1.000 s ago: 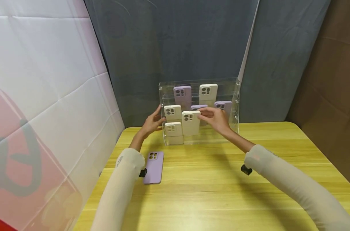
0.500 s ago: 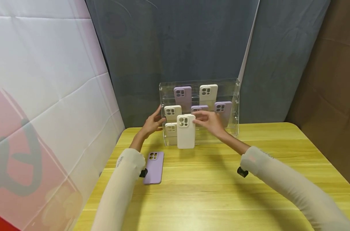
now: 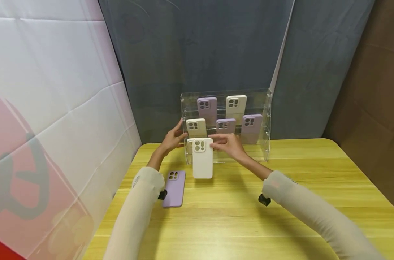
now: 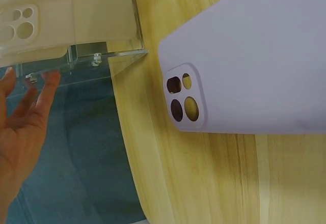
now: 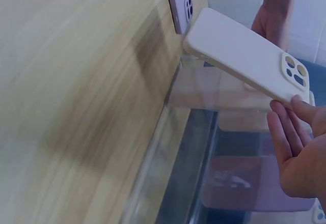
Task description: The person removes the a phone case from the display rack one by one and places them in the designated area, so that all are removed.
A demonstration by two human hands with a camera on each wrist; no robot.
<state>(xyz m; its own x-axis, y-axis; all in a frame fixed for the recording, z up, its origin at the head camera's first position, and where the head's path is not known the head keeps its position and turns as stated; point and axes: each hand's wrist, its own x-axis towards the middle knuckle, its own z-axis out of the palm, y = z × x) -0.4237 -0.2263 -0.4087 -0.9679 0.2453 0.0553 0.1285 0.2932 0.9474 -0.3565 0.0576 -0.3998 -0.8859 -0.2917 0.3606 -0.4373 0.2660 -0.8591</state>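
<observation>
My right hand (image 3: 232, 147) pinches a white phone case (image 3: 202, 162) by its upper right edge. The case hangs upright in front of the clear acrylic display stand (image 3: 226, 156), camera cutouts at the top. In the right wrist view, thumb and fingers grip that same case (image 5: 239, 51) beside the cutouts. At the stand's left side is my left hand (image 3: 173, 140). The left wrist view shows its fairly straight fingers (image 4: 47, 94) touching the clear side panel. A purple phone case (image 3: 174, 189) lies flat on the table, near the left forearm.
The stand's tiers bear several white and purple cases, including a purple one (image 3: 251, 130) at right and a white one (image 3: 236, 106) on top. The held case partly covers another white case. Grey cloth (image 3: 229, 43) hangs behind the wooden table (image 3: 236, 224).
My right hand has drawn the white case out of the stand's front tier, toward me and to the left. My left hand stays at the stand's side.
</observation>
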